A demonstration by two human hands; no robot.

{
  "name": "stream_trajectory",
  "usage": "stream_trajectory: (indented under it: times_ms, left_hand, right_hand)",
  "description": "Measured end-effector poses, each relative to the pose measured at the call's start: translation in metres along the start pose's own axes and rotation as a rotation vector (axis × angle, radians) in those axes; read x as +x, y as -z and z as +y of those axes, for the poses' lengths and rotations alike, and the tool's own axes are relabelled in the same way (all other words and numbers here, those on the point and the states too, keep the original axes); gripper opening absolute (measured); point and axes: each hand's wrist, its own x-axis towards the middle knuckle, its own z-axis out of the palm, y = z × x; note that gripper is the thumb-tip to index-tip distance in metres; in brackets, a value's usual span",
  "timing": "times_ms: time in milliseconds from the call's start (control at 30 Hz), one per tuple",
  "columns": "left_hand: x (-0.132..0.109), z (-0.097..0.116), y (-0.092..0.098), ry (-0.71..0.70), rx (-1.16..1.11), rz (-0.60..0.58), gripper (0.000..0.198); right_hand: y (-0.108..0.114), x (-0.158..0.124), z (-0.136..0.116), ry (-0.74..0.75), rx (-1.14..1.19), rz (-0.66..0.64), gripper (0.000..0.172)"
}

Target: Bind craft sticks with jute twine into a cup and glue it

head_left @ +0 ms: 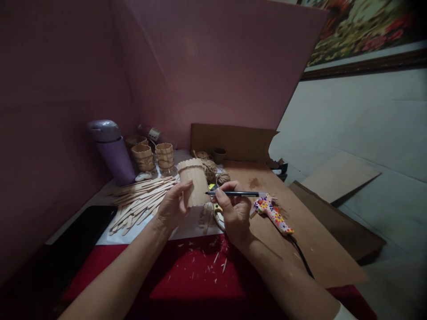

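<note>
A small cup of upright wooden craft sticks [197, 186], with twine round its upper part, is held up at the centre by my left hand [174, 205]. The thumb lies on its near side; the other fingers are mostly hidden behind it. My right hand [234, 211] grips a dark pen [242, 194], its tip pointing left at the cup's right side; whether it touches cannot be told. Beyond the cup lie balls of twine [223, 178]. Yellow-handled scissors [218, 215] lie partly hidden beside my right hand.
Loose craft sticks [143, 202] lie left on white paper. Behind them stand a purple bottle [115, 158] and finished-looking stick cups [164, 156]. A flowered glue gun [273, 214] with a black cord rests on a brown board [320, 253]. A dark phone-like slab [86, 226] lies left.
</note>
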Motion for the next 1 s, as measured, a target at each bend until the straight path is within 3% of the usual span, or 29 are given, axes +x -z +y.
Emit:
stream_trajectory:
  times_ms: [633,1000]
  left_hand:
    - [-0.0007,0.0033,-0.003,0.029,-0.044,0.019,0.022]
    - [0.0035,0.0018,0.0008,-0.028,-0.097,-0.031,0.039]
  right_hand:
    - [0.0012,-0.0005,0.0013,0.112,-0.142,-0.032,0.013]
    - [0.0014,0.0002,0.0024,0.051,-0.046,0.032,0.014]
